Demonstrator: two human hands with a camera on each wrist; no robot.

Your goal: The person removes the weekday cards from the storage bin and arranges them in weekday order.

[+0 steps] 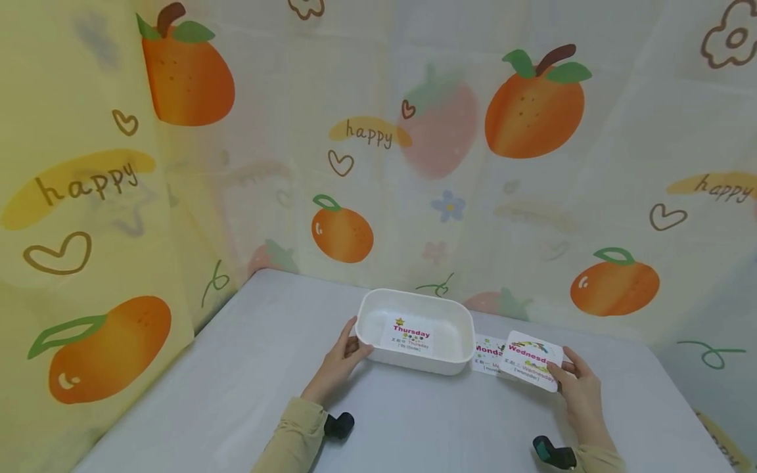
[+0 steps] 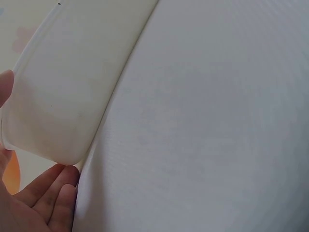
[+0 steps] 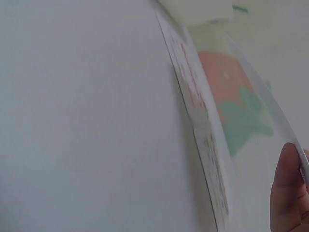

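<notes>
My left hand [image 1: 337, 361] grips the left end of a white plastic box [image 1: 414, 362], thumb at the rim and fingers [image 2: 55, 195] low at its corner. Inside the box lies a card printed "Thursday" [image 1: 408, 338]. To the box's right, my right hand [image 1: 582, 394] pinches a card printed "Wednesday" [image 1: 526, 361] by its right edge. That card is raised and tilted above a "Monday" card [image 1: 487, 348], partly covering it in the head view. In the right wrist view, the cards lying on the table [image 3: 198, 101] seem to overlap, apart from the held card.
A white-covered table [image 1: 437, 427] bears the box and cards. Behind it hangs a pale curtain [image 1: 378, 184] printed with oranges, hearts and "happy"; a yellowish side [image 1: 77, 289] of it runs along the left. Black devices sit at both wrists.
</notes>
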